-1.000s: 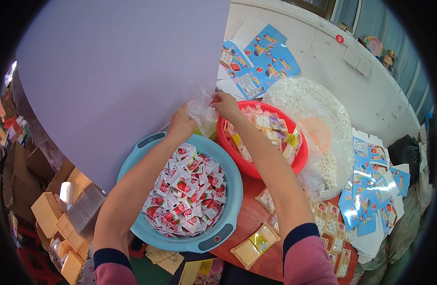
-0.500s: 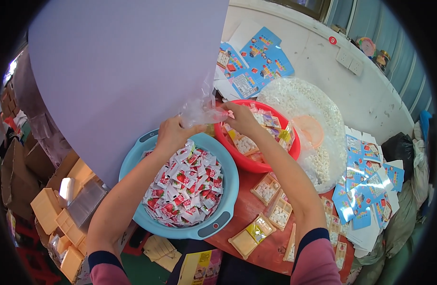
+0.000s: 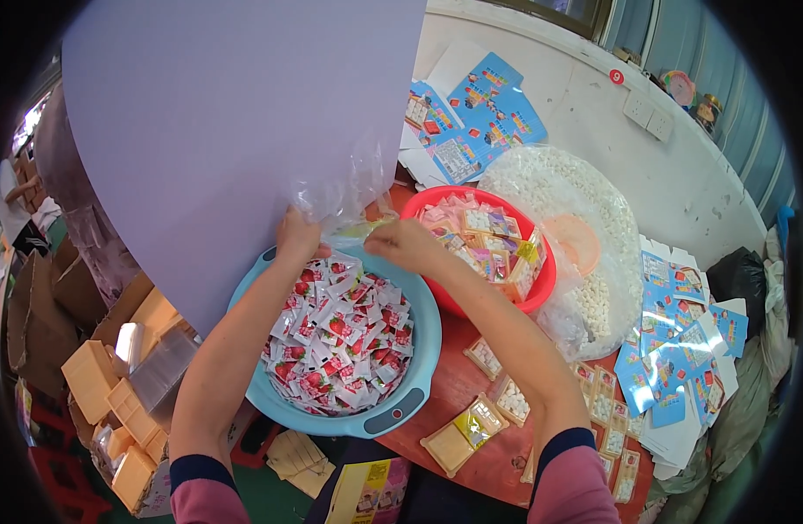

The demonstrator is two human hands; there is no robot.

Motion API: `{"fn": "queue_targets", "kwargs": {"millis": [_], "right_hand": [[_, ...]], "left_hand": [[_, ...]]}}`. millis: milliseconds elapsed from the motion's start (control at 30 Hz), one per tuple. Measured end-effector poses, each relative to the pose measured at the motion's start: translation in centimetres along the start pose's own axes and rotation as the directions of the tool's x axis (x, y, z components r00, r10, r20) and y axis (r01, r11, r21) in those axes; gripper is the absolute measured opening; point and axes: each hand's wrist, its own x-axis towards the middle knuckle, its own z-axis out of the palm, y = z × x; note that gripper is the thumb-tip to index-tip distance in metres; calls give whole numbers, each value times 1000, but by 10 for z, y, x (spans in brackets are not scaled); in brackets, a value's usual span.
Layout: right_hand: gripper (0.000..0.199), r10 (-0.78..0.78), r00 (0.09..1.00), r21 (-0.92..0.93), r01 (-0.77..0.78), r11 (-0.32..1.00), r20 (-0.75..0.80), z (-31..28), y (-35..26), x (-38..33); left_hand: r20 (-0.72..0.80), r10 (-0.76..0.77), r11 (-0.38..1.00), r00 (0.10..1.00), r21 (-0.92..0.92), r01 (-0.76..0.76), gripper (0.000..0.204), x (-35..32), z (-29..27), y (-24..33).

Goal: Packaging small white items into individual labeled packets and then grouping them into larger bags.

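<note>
A crumpled clear plastic bag [image 3: 342,199] is stretched between my two hands, above the far rim of a light blue basin [image 3: 426,374]. My left hand [image 3: 296,236] is closed on the bag's left side. My right hand [image 3: 406,246] pinches its right edge, fingertips pressed together. Below my hands, the basin is heaped with small white sachets [image 3: 344,336] printed with red strawberries. Just beyond my right wrist stands a red basin [image 3: 541,293], full of small packs [image 3: 493,240] with white pieces and pink wrapping. Something yellowish shows through the bag near my right fingers.
A large clear bag of white pellets [image 3: 554,179] holds an orange bowl [image 3: 573,244]. Blue printed cartons [image 3: 681,349] lie at the right. Filled trays [image 3: 467,434] sit on the red table [image 3: 410,437]. A lilac panel [image 3: 235,113] rises at left, beside a box of beige trays [image 3: 91,380].
My hands have moved left and a little lower with the bag, which is now spread wider between them. My right hand has left the red basin's rim.
</note>
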Motion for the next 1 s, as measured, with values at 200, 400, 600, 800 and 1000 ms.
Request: {"fn": "queue_targets", "kwargs": {"millis": [200,400,600,800,1000], "right_hand": [[21,173,952,93,-154,984,-254,-26,12,-9],[19,166,971,25,-164,986,-171,-45,-20,-54],[18,195,969,76,-185,980,-155,-57,-107,-153],[12,317,948,109,-317,942,24,-8,-171,-263],[14,427,902,446,-409,796,64,90,-222,-301]], "left_hand": [[16,-55,723,998,690,29,50,5,-18,-2],[44,-101,665,994,746,34,76,-3,-29,21],[141,301,669,943,674,-314,38,-147,-64,92],[648,147,570,747,562,-599,29,-347,-59,57],[494,46,444,868,769,-461,40,-352,-42,-57]]}}
